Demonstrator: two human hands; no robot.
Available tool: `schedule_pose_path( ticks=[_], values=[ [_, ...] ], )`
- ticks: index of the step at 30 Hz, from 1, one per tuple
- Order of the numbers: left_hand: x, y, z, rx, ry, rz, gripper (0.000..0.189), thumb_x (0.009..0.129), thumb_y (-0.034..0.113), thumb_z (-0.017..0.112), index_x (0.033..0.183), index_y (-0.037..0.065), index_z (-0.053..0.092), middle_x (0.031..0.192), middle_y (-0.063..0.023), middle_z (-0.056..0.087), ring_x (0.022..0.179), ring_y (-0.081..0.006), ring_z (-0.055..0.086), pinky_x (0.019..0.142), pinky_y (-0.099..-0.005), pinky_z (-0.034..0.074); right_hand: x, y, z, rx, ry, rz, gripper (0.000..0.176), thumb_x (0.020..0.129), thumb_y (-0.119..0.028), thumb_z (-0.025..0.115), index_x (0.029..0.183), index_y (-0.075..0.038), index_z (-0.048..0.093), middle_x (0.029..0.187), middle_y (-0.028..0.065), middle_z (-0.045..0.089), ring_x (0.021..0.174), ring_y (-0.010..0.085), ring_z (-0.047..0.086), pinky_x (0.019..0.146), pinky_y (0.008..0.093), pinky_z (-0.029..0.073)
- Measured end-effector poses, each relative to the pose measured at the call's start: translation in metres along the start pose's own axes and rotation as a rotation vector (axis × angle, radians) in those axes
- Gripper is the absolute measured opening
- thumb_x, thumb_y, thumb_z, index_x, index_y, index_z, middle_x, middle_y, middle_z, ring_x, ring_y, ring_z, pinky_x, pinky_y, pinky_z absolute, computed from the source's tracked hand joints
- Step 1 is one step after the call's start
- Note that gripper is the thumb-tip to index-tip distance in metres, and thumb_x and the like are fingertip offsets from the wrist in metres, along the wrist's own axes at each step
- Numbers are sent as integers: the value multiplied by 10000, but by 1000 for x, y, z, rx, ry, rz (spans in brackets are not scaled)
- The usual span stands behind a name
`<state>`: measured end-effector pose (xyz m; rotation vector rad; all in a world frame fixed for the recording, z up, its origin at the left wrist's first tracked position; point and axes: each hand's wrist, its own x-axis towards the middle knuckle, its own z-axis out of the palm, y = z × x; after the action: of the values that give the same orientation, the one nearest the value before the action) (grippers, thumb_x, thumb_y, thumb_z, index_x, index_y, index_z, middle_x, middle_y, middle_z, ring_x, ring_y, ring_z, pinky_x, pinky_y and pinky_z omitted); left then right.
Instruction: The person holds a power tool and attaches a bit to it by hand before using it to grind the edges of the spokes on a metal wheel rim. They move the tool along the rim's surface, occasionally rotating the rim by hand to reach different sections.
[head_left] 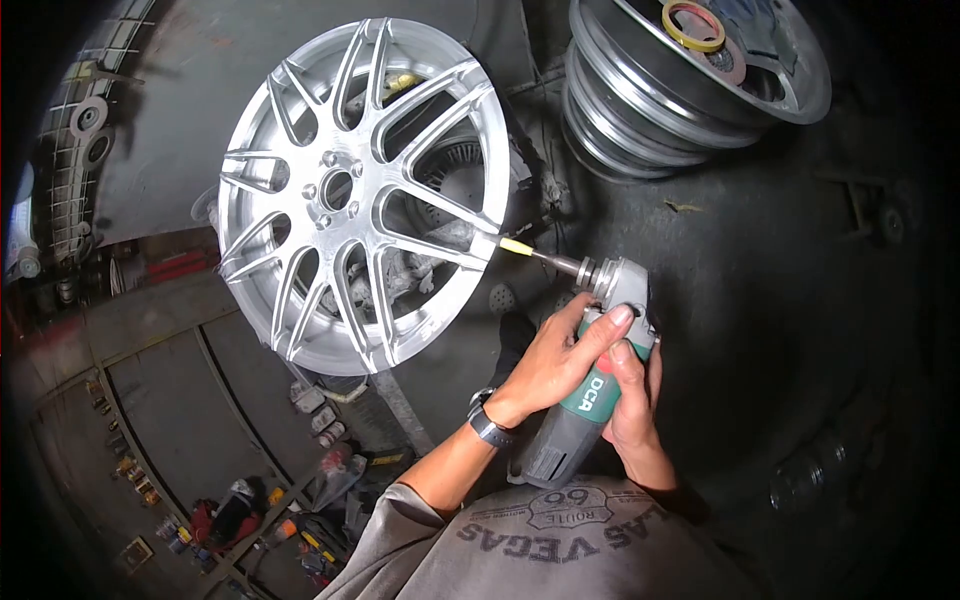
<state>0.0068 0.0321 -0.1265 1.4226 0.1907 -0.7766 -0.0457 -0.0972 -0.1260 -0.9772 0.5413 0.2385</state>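
Observation:
My left hand (557, 362), with a dark watch on its wrist, is wrapped round the neck of a green and grey DCA angle grinder (592, 398). My right hand (634, 392) closes on the body from the other side, its thumb just below my left thumb. From the grinder's metal head a dark shaft runs left to a slim tip with a yellow band (515, 246). That tip overlaps the right edge of a bright silver multi-spoke wheel rim (340, 190), at a spoke's end. The rim stands face toward me, tilted.
At the upper right are stacked wheel rims (650, 105) with a yellow tape roll (693, 26) on top. A rack (240, 400) with several small items and tools stands lower left. A grey panel (190, 110) is behind the rim. A perforated shoe (503, 298) shows below it.

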Motion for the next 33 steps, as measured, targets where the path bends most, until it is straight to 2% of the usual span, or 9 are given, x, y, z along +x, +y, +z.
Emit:
schedule_pose_path(
  ticks=[9,12,13,18,22,26,28,32,33],
  values=[
    [-17,65,23,192,-24,225,667,949,497,632,1293,-66,528,992,-235,702,957,-287,700,843,-376,528,-13,-31,-20,113,-274,-142,779,874,-428,597,1489,-10,366,1461,170,459,1371,320,446,1155,458,349],
    [-21,96,33,232,-81,309,667,942,479,648,1307,-65,521,1000,-226,708,952,-306,704,849,-381,529,-17,-62,-16,106,-301,-294,732,789,-224,654,1444,-7,406,1409,144,482,1328,297,471,1110,450,389],
    [-21,99,38,167,-78,401,773,889,574,648,1291,-73,514,976,-291,698,935,-419,700,824,-441,538,-17,-68,-19,86,-328,-300,732,789,-224,654,1444,-7,406,1409,144,482,1328,297,471,1110,450,389],
    [-37,104,49,104,-64,526,698,913,529,654,1340,1,492,1106,-261,666,1054,-390,666,895,-433,511,-30,-102,-6,-192,-305,-567,899,748,-133,694,1514,-39,233,1431,165,429,1337,299,436,1133,456,370],
    [-59,67,42,-10,0,574,596,952,347,670,1408,26,459,1167,-139,633,1109,-245,614,952,-352,476,-29,-118,4,-287,-261,-460,891,814,-239,739,1498,-12,215,1247,231,546,1078,307,623,934,440,545],
    [-108,27,-19,-53,603,464,299,974,217,630,1185,6,639,1073,-70,671,944,-146,654,853,-291,518,-3,-126,-6,-124,-469,-464,823,910,-415,694,1450,51,284,1162,260,586,945,309,666,833,442,584],
    [-129,-3,-65,-88,1094,563,184,958,161,634,1048,9,683,951,-57,659,753,-114,605,650,-272,472,18,-134,-10,-165,-509,-476,822,952,-561,574,1431,62,334,1150,254,590,922,285,660,777,432,584],
    [-179,-45,-173,-291,1637,701,279,1021,222,544,1181,4,608,1055,-106,643,1023,-197,612,861,-362,519,82,-149,36,123,-779,-364,805,940,-670,470,1329,34,499,1056,205,602,883,290,603,940,505,443],
    [-188,-55,-193,-326,1707,678,328,1019,277,556,1200,7,598,1114,-122,636,1068,-220,615,900,-370,505,100,-148,44,148,-570,-346,794,923,-678,483,1306,16,527,1032,200,602,922,298,594,1036,551,360]
  ],
)
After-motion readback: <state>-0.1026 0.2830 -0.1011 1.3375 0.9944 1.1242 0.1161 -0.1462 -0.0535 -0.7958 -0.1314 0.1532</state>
